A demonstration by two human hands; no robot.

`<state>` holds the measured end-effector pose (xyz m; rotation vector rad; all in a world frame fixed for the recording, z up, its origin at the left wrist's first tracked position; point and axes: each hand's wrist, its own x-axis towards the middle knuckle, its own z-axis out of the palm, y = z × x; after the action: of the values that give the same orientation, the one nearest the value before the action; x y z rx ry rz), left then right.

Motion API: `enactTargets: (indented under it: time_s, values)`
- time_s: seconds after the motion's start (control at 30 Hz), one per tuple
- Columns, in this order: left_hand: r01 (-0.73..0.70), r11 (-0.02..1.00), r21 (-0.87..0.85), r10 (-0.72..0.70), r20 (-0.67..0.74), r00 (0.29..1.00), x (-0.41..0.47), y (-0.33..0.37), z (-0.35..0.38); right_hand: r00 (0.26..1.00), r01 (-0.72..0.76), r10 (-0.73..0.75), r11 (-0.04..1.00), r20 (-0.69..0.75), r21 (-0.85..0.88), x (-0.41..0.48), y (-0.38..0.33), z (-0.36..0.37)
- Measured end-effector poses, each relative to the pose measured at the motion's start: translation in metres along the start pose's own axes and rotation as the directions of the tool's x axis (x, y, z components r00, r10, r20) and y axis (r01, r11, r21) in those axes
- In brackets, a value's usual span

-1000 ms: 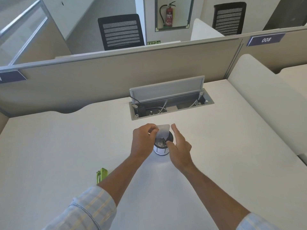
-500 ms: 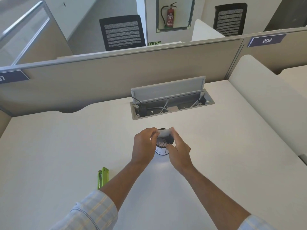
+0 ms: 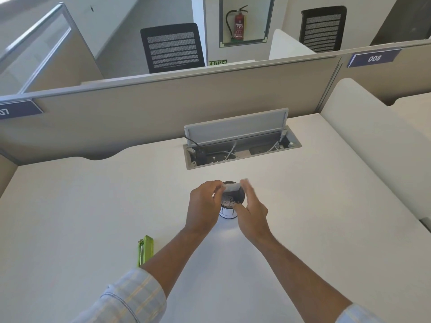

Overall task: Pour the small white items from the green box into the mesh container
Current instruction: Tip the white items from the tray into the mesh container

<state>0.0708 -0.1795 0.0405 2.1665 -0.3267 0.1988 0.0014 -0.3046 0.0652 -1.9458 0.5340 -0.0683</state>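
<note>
Hands (image 3: 205,203) (image 3: 253,213) hold pale box (image 3: 231,188) over mesh container (image 3: 229,207).

A dark blue nameplate (image 3: 373,58) fixed to the top rail of the partition at the right carries white digits that appear mirrored and upside down, reading as "008". A second dark blue nameplate (image 3: 17,111) on the partition at the left edge is cut off by the frame; only "07", likewise inverted, shows. A small green sign (image 3: 217,62) low on the far wall reads "EXIT" with an arrow pointing right. The red fire extinguisher (image 3: 238,26) in the wall niche bears a label too small to read.
</note>
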Motion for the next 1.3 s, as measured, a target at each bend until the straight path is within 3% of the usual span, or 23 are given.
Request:
enactTargets:
  time_s: [0.13, 0.3, 0.47, 0.63, 0.83, 1.03, 1.17, 1.3]
  values:
    - [-0.011, 1.000, 0.019, 0.011, -0.009, 1.000, -0.002, 0.000, -0.001, 1.000, 0.002, -0.002, 1.000, -0.005, -0.008, 0.000, 0.000, 0.001]
    - [0.019, 1.000, -0.018, -0.020, -0.039, 0.999, 0.001, 0.002, -0.005, 0.997, 0.076, -0.070, 0.988, 0.044, -0.136, 0.003, 0.001, 0.003]
    - [0.070, 0.994, -0.084, -0.078, -0.093, 0.993, 0.006, 0.005, -0.014, 0.997, 0.074, -0.073, 0.993, 0.018, -0.092, 0.000, -0.009, -0.002]
    - [0.266, 0.915, -0.303, -0.301, -0.076, 0.951, 0.010, 0.007, -0.030, 0.993, 0.117, -0.117, 0.990, 0.000, 0.078, -0.012, -0.019, -0.009]
    - [0.442, 0.724, -0.531, -0.453, 0.118, 0.884, 0.003, 0.013, -0.065, 0.997, 0.074, -0.079, 0.939, 0.002, 0.335, -0.018, -0.021, -0.010]
    - [0.555, 0.667, -0.497, -0.461, 0.310, 0.832, -0.017, 0.009, -0.097, 0.992, -0.126, 0.089, 0.782, 0.090, 0.610, -0.023, -0.019, -0.002]
    - [0.560, 0.685, -0.466, -0.433, 0.359, 0.827, -0.036, 0.004, -0.116, 0.925, -0.373, 0.184, 0.603, 0.331, 0.706, -0.039, -0.020, 0.013]
    - [0.551, 0.720, -0.421, -0.404, 0.391, 0.827, -0.054, -0.004, -0.135, 0.824, -0.523, 0.123, 0.541, 0.553, 0.658, -0.062, -0.017, 0.030]
